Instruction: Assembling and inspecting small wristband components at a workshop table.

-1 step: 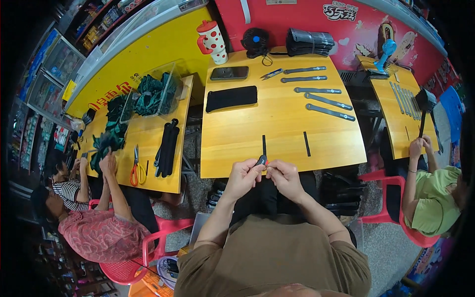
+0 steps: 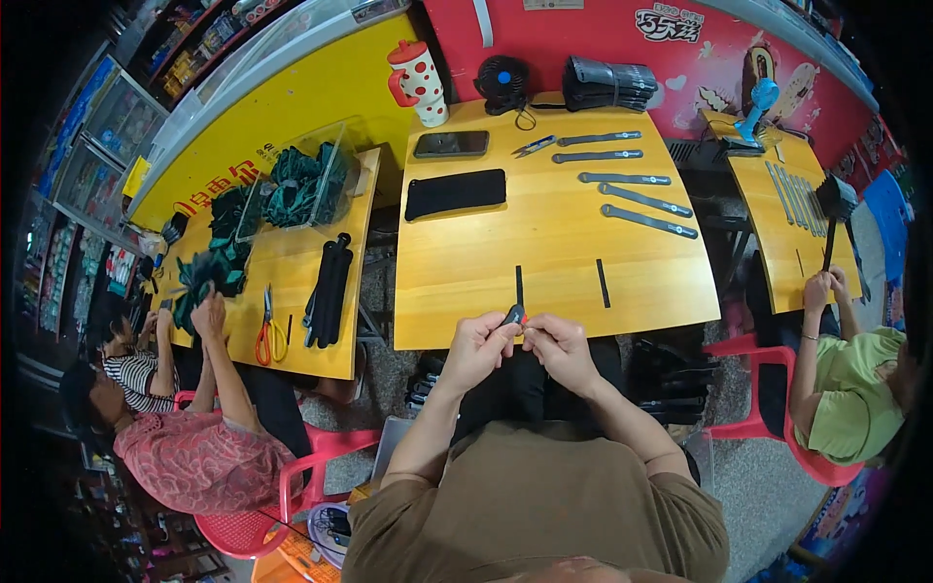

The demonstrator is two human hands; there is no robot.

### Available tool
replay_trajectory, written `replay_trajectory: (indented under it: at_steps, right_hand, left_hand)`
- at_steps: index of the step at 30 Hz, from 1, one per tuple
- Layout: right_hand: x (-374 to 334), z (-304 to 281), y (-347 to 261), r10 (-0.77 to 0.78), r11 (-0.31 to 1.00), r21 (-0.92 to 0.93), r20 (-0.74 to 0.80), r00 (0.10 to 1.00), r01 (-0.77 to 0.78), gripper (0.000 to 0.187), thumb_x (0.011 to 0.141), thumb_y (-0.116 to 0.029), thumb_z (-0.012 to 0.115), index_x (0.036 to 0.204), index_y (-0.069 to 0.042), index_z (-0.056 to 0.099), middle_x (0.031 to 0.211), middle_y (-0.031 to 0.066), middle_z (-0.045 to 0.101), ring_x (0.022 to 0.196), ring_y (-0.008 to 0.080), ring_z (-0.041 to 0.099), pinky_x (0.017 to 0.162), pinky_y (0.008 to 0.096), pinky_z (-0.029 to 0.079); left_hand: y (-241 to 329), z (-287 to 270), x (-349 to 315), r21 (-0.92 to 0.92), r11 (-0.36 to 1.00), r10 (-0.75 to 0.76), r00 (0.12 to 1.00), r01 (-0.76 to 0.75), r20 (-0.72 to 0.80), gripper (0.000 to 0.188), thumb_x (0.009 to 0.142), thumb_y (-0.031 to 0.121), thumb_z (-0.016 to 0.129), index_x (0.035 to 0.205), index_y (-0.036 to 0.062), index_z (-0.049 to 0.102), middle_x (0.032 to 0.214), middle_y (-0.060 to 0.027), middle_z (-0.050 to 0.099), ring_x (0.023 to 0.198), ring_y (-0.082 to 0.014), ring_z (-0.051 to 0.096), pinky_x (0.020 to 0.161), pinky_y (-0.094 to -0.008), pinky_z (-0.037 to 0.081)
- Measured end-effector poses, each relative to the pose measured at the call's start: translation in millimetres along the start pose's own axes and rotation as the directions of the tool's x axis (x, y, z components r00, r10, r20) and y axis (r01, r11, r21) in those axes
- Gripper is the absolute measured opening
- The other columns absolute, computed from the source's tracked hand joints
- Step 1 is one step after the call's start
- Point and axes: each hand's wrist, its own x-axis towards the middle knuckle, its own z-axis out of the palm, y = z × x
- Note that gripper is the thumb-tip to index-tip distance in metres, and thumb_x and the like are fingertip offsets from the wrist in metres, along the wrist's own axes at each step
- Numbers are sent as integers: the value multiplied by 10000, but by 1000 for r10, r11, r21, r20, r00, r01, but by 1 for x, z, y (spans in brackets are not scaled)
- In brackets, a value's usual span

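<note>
At the near edge of the table my left hand [image 2: 476, 352] pinches a dark strap [image 2: 515, 313] whose rounded end sticks up from the fingers. My right hand [image 2: 561, 354] is closed on the same strap's edge, thumb and fingertips pressed together. A small red bit shows between the two hands; what it is I cannot make out. The rest of the strap is hidden by my fingers. Just beyond my hands lie two short black strips [image 2: 603, 283]. Several grey straps [image 2: 641, 206] with rounded ends lie apart at the table's right.
On my table [image 2: 457, 291] are a black pouch [image 2: 455, 195], a phone [image 2: 451, 145], thread snips [image 2: 534, 146], a fan [image 2: 502, 83], a spotted tumbler [image 2: 418, 85] and a bundle of dark straps [image 2: 609, 84]. Co-workers sit at side tables, left with scissors [image 2: 268, 328] and a bin [image 2: 340, 185].
The left co-worker's hand and the dark green fabric have shifted slightly to the left. My own hands and the strap stay in place.
</note>
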Motion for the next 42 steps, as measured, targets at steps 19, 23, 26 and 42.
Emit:
replay_trajectory:
  at_steps: [19,23,26,42]
  right_hand:
    - [-19,-12,-33,311,534,672,409,858,-513,158,936,-115,592,895,28,644,666,42,546,505,61,387,451,198,278]
    - [-31,-28,-41,222,339,901,201,954,-269,145,943,-77,525,799,-66,522,601,-36,398,478,64,353,431,200,276]
    - [-16,-122,-87,-351,493,687,-404,845,533,183,968,-94,471,787,-100,444,673,-27,395,529,53,379,469,196,302]
    - [16,30,-26,-728,372,-775,97,678,511,335,794,-1,672,1119,68,631,801,146,597,613,255,596,467,325,447]
  left_hand:
    - [21,-7,-24,183,962,171,971,-200,165,163,940,109,575,812,30,636,617,40,544,543,-43,482,488,-212,362]
    - [7,-22,-36,206,970,126,991,-133,49,152,926,89,581,815,2,640,596,11,539,541,-56,483,489,-235,376]
    - [-13,-60,-44,303,953,54,988,-8,-143,155,929,101,567,848,-12,637,568,3,536,516,-65,501,474,-239,376]
    - [9,3,-24,-202,971,114,991,-126,-68,265,1039,203,431,1008,18,619,746,25,570,600,-45,498,548,-201,423]
